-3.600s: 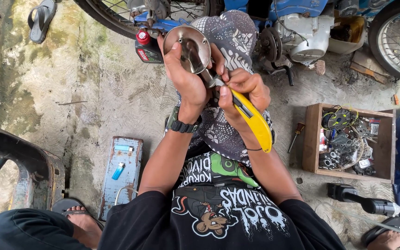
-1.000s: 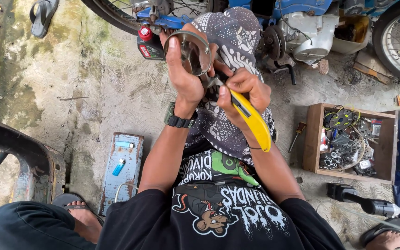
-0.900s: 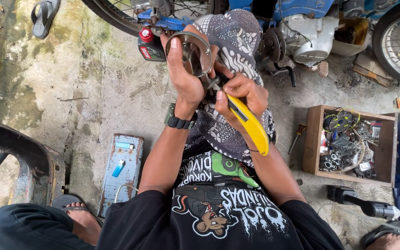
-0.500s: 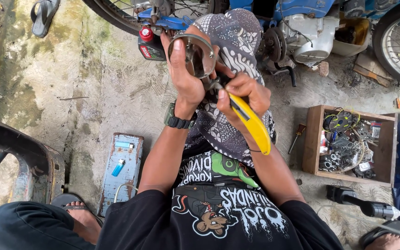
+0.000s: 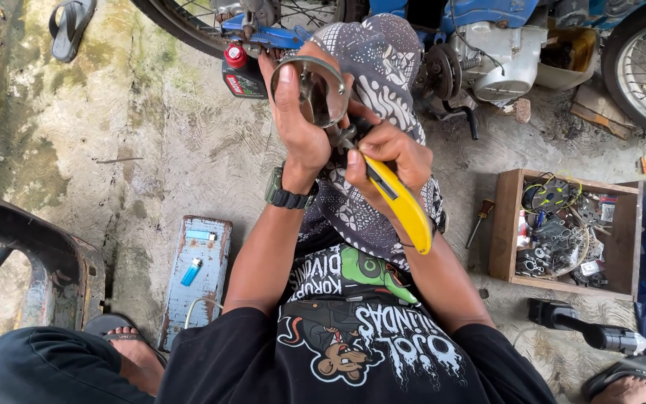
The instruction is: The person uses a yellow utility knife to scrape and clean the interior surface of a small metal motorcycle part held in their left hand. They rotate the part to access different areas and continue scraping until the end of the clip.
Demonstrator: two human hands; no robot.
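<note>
My left hand [image 5: 298, 120] grips a round metal part [image 5: 315, 91] with a shiny rim, held up over my lap. My right hand [image 5: 386, 161] is closed on a yellow-handled utility knife [image 5: 400, 206], whose front end meets the underside of the round part. I cannot see the blade tip. A black watch [image 5: 287, 196] sits on my left wrist. A patterned grey cloth [image 5: 383, 67] lies over my knees beneath both hands.
A blue motorcycle [image 5: 487, 37] stands ahead with its wheels at both sides. A wooden box [image 5: 568, 228] of wires and small parts lies at right, a screwdriver [image 5: 480, 221] beside it. A red-capped black bottle [image 5: 239, 71], a blue metal case [image 5: 196, 277] with a lighter, and a black tool [image 5: 585, 333] lie around.
My hands have stayed together with the part and knife. The round part turned slightly in my left hand and the knife handle shifted a little.
</note>
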